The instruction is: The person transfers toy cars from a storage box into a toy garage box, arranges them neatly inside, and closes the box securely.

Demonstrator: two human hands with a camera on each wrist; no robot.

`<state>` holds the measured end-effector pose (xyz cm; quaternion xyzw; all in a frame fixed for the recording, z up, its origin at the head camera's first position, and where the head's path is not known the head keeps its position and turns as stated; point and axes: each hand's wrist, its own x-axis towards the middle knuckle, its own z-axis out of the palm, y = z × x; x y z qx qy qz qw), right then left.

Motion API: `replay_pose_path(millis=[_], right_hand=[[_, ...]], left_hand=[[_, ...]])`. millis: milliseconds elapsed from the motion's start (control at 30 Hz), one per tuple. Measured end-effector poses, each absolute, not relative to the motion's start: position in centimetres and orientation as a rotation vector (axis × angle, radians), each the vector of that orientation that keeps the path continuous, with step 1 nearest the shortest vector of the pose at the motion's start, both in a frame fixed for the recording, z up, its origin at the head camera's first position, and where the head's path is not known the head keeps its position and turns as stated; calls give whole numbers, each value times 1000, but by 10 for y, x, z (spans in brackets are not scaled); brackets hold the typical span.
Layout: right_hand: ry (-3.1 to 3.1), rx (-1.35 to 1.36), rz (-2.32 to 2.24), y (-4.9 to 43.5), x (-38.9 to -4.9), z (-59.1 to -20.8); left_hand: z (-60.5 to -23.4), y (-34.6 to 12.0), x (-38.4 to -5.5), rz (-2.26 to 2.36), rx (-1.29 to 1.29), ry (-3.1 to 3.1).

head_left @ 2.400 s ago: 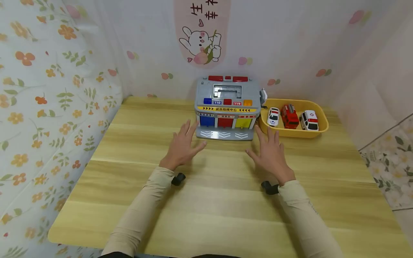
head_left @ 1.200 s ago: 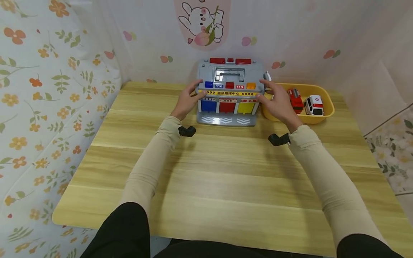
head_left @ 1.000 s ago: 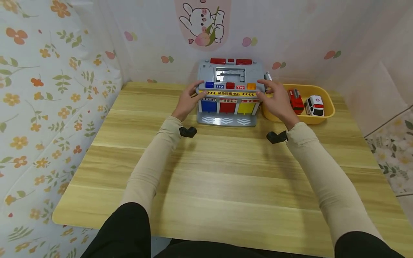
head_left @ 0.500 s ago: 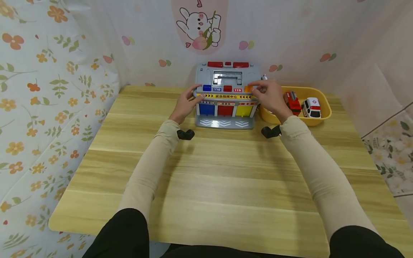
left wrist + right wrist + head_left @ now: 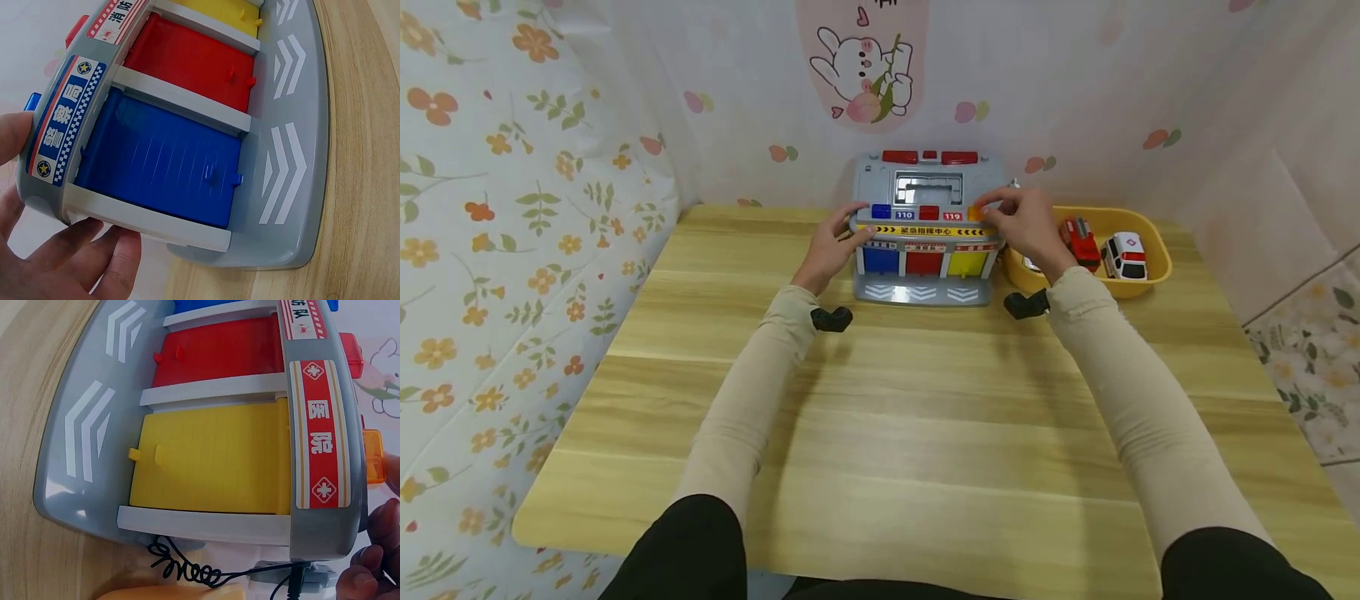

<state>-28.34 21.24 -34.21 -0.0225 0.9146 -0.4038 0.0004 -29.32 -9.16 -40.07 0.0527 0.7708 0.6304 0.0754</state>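
Note:
A grey toy garage (image 5: 925,292) stands at the back of the table, with blue, red and yellow doors, all closed. My left hand (image 5: 826,250) grips the left end of its roof, thumb at the front edge; in the left wrist view, its fingers (image 5: 119,262) curl at the side wall beside the blue door (image 5: 162,162). At the roof's right end, the thumb and index finger of my right hand (image 5: 1030,227) pinch at the orange button (image 5: 975,214). The right wrist view has this button (image 5: 374,456) against a fingertip, the other fingers bent below.
Right of the garage, a yellow bin (image 5: 1153,279) holds a red fire engine (image 5: 1079,243), a toy ambulance (image 5: 1124,255) and a white car partly hidden by my right hand. A coiled black cord (image 5: 187,569) hangs at the garage's right side. A patterned curtain is behind.
Both hands have gone from over the table to the garage's roof ends. My right hand has then slid left from the roof's corner onto the orange button; the left has kept its hold.

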Motion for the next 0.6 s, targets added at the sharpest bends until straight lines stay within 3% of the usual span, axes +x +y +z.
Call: replay_pose_path(millis=[600], right_hand=[[2841,-61,-1227,215,-285,-343]], left_hand=[[-404,-92,-293,1880,169,2343]])
